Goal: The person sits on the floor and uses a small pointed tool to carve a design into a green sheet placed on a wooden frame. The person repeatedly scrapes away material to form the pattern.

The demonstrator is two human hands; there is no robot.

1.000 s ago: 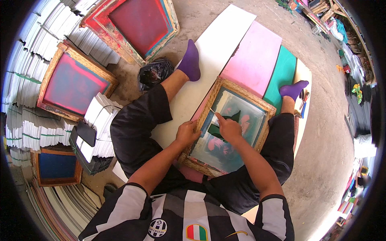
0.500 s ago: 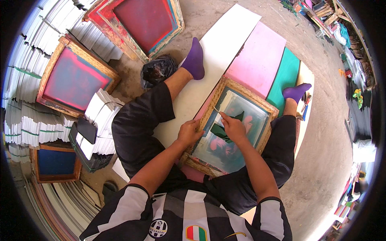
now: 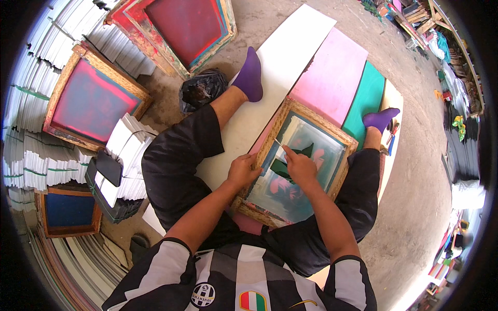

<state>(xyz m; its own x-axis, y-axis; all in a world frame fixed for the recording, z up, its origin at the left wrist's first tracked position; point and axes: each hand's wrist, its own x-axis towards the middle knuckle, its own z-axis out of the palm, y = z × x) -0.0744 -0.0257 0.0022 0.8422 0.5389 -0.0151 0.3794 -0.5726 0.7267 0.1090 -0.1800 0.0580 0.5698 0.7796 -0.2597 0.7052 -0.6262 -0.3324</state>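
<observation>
A wooden-framed printing screen (image 3: 340, 190) lies tilted between my legs. Its mesh is pale blue-grey with pink shapes. My left hand (image 3: 243, 171) is closed round the frame's left side bar. Over the upper middle of the mesh, my right hand (image 3: 301, 167) pinches a thin pale stick-like tool (image 3: 278, 141), whose tip points to the frame's upper left bar. Its exact kind is too small to tell. Dark green patches (image 3: 280, 170) show on the mesh beside and partly beneath my right hand.
Under the frame and my feet lie white, pink (image 3: 332, 72) and green (image 3: 363, 98) sheets. Small hand tools (image 3: 392, 139) rest by my right foot. More framed screens (image 3: 96, 101) and bundled white stacks (image 3: 129, 155) stand left. A black plastic bag (image 3: 203, 89) sits near my left foot.
Hardly anything differs. Both hands keep their grip and place, and the thin tool has shifted only slightly in the right hand.
</observation>
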